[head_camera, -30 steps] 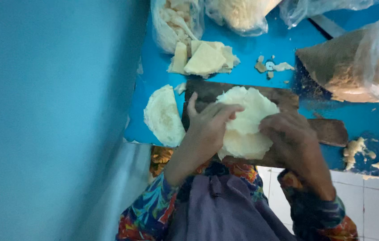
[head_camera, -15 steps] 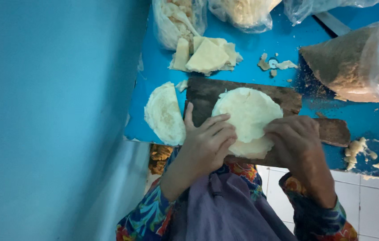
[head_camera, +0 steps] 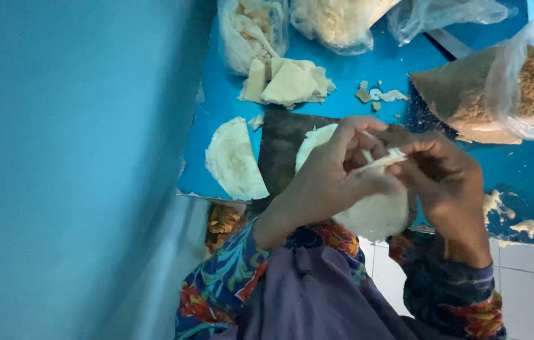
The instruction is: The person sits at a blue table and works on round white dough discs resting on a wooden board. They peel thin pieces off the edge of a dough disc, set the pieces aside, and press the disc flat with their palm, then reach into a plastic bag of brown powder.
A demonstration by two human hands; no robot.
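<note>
Both hands pinch the top edge of a pale, round dough sheet (head_camera: 370, 211) over the dark board (head_camera: 279, 151) on the blue worktop (head_camera: 355, 75): left hand (head_camera: 336, 173) and right hand (head_camera: 446, 182) fingers closed on it. It looks thin, soft, floppy and tearable; best held by the rim. A folded half-round (head_camera: 235, 160) lies at nine o'clock, a crumb-filled bag (head_camera: 500, 88) at two.

**A makeshift food-preparation corner**

A bright blue work table (head_camera: 355, 69) carries a dark wooden board (head_camera: 282, 148), round pale dough sheets (head_camera: 235, 160), folded dough triangles (head_camera: 289, 85) and clear plastic bags of crumbly brown filling (head_camera: 500, 94). White floor tiles (head_camera: 531, 283) show below.
</note>
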